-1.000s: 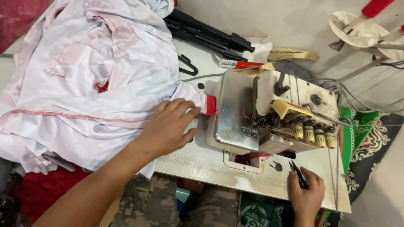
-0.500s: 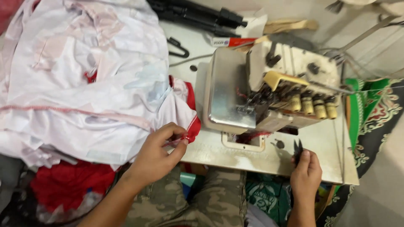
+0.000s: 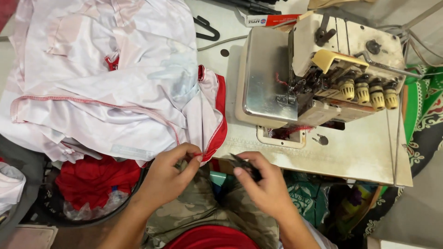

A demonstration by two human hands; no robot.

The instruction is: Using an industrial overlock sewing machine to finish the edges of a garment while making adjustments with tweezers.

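A worker's forearms enter from six o'clock, elbows cut off by the frame. The small dark tool (image 3: 244, 167) in the right hand (image 3: 263, 186) is mostly hidden by curled fingers; its kind is hard to tell. The left hand (image 3: 168, 175), fingers bent inward, pinches the red-trimmed edge of a white garment (image 3: 138, 92) between thumb and forefinger, just at the table's (image 3: 360, 152) near edge. The garment is heaped at nine to eleven o'clock of the overlock sewing machine (image 3: 318, 74). A bin of red cloth (image 3: 94, 177) sits at eight o'clock, partly covered.
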